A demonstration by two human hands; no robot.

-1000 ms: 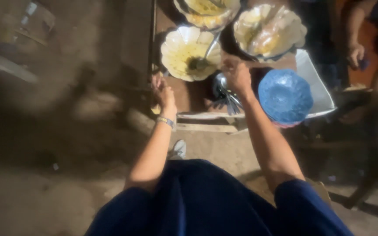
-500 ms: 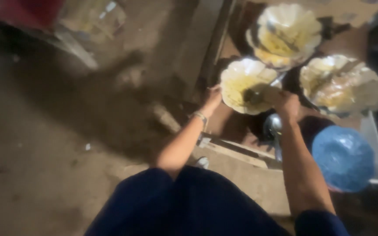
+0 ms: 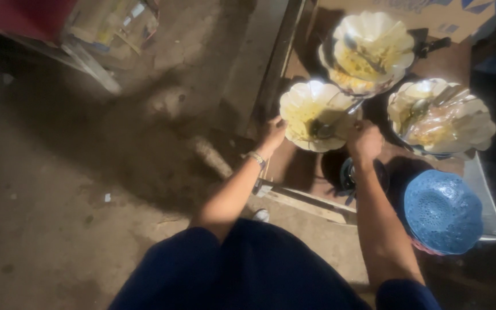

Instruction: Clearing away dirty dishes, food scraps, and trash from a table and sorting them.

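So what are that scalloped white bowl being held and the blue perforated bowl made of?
The scalloped white bowl looks like thin moulded plastic or foam with a soft sheen and yellow food smears; the fluted rim suggests a disposable kind. The blue perforated bowl looks like matte moulded plastic, judging by its even colour and regular holes. The spoon in the white bowl glints like metal.

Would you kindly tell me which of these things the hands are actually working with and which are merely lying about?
In hand:
- left hand at the rim of the near scalloped plate
- right hand by the spoon lying in that plate

Lying about:
- far scalloped plate
- right scalloped plate
- blue colander
- white tray
- cardboard box
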